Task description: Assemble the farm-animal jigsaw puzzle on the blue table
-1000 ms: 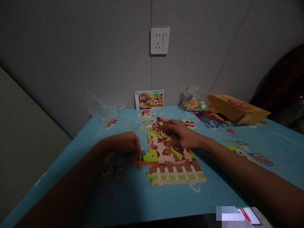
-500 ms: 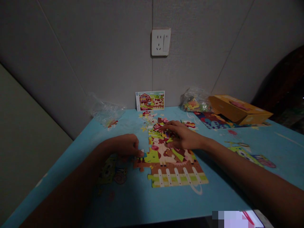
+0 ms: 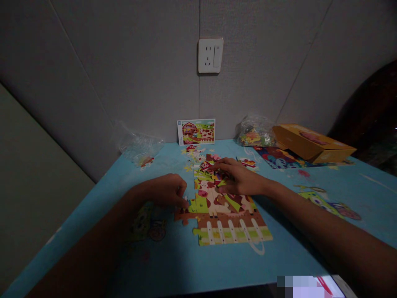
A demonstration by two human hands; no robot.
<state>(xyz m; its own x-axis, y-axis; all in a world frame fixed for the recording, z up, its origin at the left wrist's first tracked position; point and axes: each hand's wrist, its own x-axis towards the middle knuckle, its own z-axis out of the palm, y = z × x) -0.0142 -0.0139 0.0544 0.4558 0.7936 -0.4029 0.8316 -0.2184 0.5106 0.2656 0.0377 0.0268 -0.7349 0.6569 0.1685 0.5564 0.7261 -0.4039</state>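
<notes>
A partly joined farm jigsaw puzzle (image 3: 225, 231), with a cow and a white fence on it, lies flat on the table. My left hand (image 3: 167, 190) is closed at its left side, fingers curled and fingertips pressed on a brown and green puzzle piece (image 3: 185, 216) that sits against the joined part. Over the upper part of the puzzle rests my right hand (image 3: 240, 177), fingers apart and bent. Loose pieces, one with a red barn (image 3: 205, 166), lie under and beside its fingertips. My right palm hides some of the pieces.
A picture card (image 3: 197, 132) of the farm leans on the wall. Clear plastic bags stand left (image 3: 139, 145) and right (image 3: 256, 131). An orange box (image 3: 313, 142) lies at the back right. More loose pieces (image 3: 248, 162) are scattered behind the puzzle on the blue tablecloth (image 3: 310, 231).
My left hand has shifted slightly to the right, and its fingertips now cover more of the puzzle piece. My right hand has stayed in place.
</notes>
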